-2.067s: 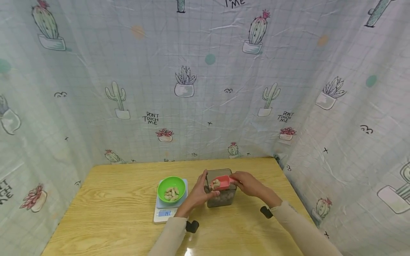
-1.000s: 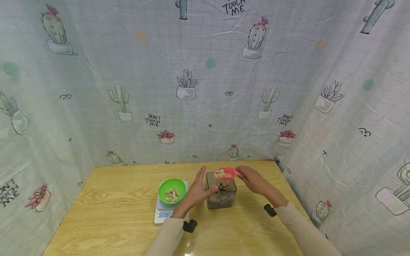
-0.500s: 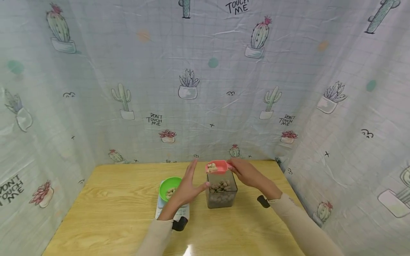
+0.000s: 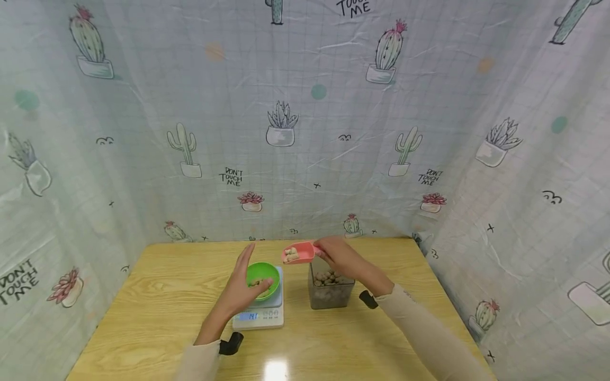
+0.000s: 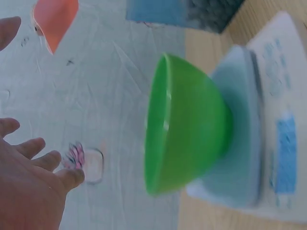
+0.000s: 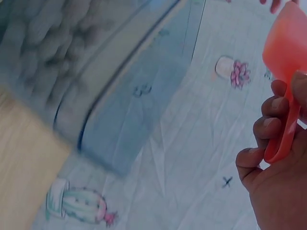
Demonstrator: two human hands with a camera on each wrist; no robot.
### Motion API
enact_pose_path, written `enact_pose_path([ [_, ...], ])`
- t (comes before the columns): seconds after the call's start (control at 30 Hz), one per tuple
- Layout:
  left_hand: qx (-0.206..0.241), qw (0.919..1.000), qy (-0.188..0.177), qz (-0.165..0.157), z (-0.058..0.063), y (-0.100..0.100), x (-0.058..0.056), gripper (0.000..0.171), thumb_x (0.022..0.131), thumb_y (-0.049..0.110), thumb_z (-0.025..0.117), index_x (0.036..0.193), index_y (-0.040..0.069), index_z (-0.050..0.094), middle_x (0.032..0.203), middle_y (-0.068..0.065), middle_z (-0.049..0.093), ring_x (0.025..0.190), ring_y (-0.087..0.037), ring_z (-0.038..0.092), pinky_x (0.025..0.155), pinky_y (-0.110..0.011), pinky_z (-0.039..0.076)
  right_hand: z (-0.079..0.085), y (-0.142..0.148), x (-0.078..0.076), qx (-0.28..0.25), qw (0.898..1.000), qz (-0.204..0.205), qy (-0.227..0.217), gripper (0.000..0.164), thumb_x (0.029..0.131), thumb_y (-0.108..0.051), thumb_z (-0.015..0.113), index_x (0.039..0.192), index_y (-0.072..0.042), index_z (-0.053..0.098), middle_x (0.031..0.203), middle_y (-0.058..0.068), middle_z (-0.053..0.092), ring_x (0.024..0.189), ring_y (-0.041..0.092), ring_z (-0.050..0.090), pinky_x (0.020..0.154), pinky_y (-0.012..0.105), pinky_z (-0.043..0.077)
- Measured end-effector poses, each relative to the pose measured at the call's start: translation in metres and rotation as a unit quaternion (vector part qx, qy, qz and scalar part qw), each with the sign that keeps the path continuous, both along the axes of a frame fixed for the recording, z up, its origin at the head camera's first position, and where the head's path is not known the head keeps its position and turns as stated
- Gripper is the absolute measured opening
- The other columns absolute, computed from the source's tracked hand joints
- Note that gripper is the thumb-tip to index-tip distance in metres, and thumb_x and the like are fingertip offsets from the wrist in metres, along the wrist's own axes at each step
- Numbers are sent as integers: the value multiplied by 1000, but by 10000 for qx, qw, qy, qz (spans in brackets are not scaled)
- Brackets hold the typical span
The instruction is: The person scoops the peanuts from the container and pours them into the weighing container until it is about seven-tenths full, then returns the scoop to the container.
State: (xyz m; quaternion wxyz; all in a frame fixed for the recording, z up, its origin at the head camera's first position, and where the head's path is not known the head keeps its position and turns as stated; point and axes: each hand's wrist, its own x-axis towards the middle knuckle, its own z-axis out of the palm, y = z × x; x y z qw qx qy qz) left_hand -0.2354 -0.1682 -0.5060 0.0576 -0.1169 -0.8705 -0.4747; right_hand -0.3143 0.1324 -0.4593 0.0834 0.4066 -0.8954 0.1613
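My right hand (image 4: 337, 256) grips the handle of a pink scoop (image 4: 306, 252), seen close up in the right wrist view, its fingers curled round it. Several peanuts (image 4: 290, 255) in their shells lie in the scoop, which is held level in the air between bowl and container. My left hand (image 4: 241, 288), fingers extended and thumb apart, hovers over the left side of a green bowl (image 5: 192, 124) and holds nothing. More peanuts lie in that bowl, partly hidden by the thumb. The bowl stands on a white kitchen scale (image 4: 269, 319) with a lit display.
A clear grey square container (image 4: 332, 297) of peanuts stands right of the scale, below my right hand. Both sit on a wooden table (image 4: 157, 296). A curtain (image 4: 305, 159) printed with cacti hangs behind the table and along its sides.
The scoop rose out of the container with peanuts in it and moved left toward the bowl. My left hand left the container's side and moved left to the bowl.
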Motion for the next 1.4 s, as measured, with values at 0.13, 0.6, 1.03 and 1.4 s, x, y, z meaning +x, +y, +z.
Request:
enact_pose_path([
  [0.13,-118,9997,-145,180,-12,-18,2,105,83,44,76,159,34,4,166,-11,6,147,-48,21,104,-73,31,-5,-16,1,-9,9998,65,-176,23,105,-21,47,119,-7,60,108,7,68,100,23,64,88,40,51],
  [0.6,-91,9958,-912,46,-56,-33,-6,120,77,41,82,160,21,-3,164,-22,3,146,-53,17,107,-72,29,-20,-54,4,652,9976,-51,-226,26,105,-29,45,122,-16,60,107,-2,65,92,13,60,84,32,52],
  [1.03,102,9955,-940,56,-74,-35,-6,113,80,43,80,159,9,7,164,-19,13,149,-42,19,116,-61,24,-29,-76,8,1950,9799,-193,367,27,105,-37,42,120,-23,60,106,-6,64,98,12,60,85,31,47],
  [1.4,-219,9947,-1000,61,-75,-36,-8,109,82,47,77,158,6,11,162,-22,17,147,-46,22,113,-65,27,-7,-89,10,2780,9411,96,1924,20,103,-23,52,121,-25,60,104,-6,64,94,12,61,80,30,46],
])
